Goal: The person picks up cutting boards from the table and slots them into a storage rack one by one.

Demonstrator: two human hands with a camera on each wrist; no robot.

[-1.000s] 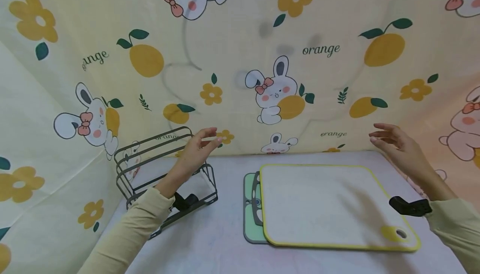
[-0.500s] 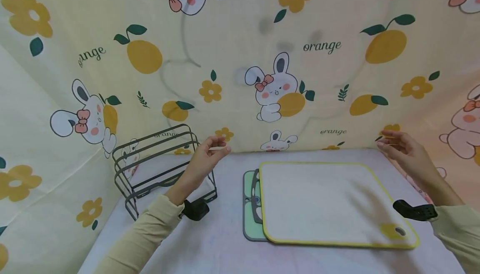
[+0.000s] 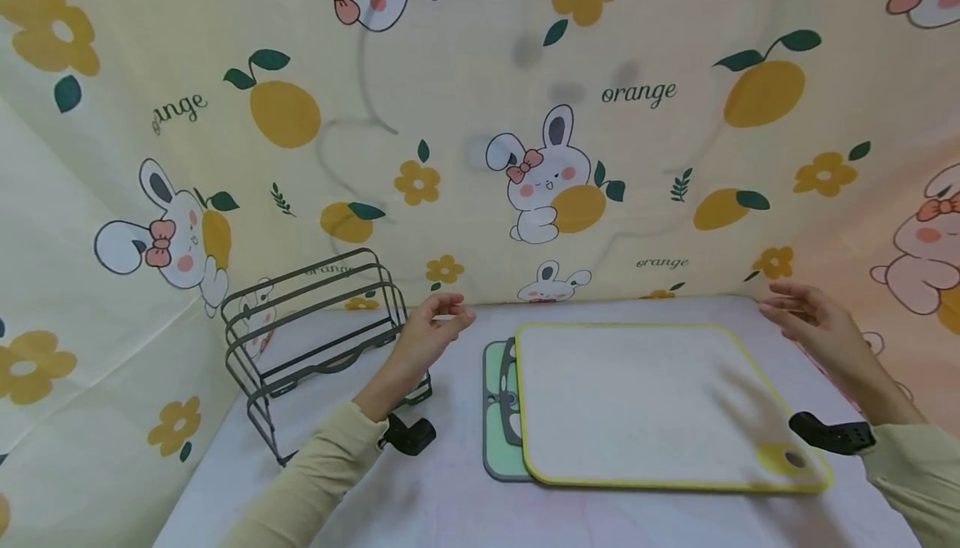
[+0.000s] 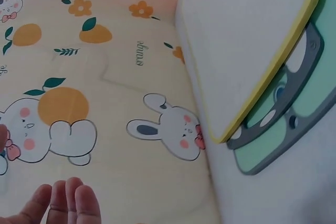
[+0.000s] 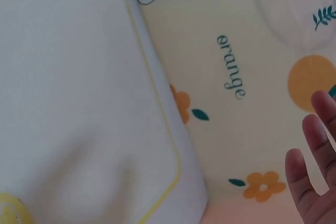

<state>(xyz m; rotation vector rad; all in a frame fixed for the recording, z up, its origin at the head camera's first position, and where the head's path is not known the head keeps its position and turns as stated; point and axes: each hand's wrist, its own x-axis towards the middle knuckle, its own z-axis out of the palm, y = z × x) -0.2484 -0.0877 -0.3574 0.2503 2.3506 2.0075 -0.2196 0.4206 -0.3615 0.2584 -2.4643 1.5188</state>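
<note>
Two stacked cutting boards lie on the table in the head view. On top is a white cutting board [image 3: 637,406] with a yellow rim and a handle hole at its lower right. A green cutting board [image 3: 497,456] with grey edging sticks out from under its left side, along with a dark grey curved handle [image 3: 510,398]. My left hand [image 3: 427,340] hovers between the rack and the boards, fingers relaxed, holding nothing. Above the white board's right edge, my right hand [image 3: 821,331] hangs in the air, its fingers loosely bent and holding nothing. Its shadow falls on the board.
A dark wire rack [image 3: 315,340] stands at the left of the table, partly behind my left forearm. Printed cloth [image 3: 465,73] with rabbits and oranges forms the back and side walls. The table [image 3: 450,515] has a pale cover.
My left hand has moved right and a little down, away from the rack. The right hand has dropped slightly. The boards and the rack stay in place.
</note>
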